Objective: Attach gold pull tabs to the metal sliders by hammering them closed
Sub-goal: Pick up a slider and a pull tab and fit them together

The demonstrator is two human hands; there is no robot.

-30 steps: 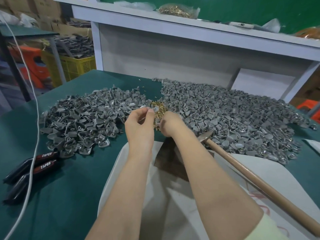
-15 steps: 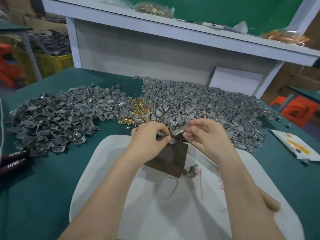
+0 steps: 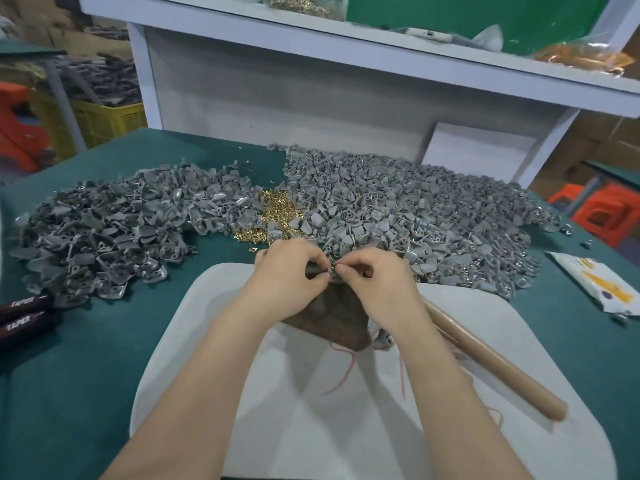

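Pinching one small slider (image 3: 327, 270) between curled fingertips of the left hand (image 3: 291, 271) and right hand (image 3: 377, 284), holding it over the dark block (image 3: 332, 322), near the gold pull tabs (image 3: 277, 211)

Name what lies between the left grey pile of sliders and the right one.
A small heap of gold pull tabs sits in the gap between the left slider pile and the right slider pile, seen in the head view.

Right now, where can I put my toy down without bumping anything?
Bare green mat is front-left, between the slider pile, black tools and white cloth. The cloth's near end is free. Crowded: the back, under sliders and gold tabs, and around the hands.
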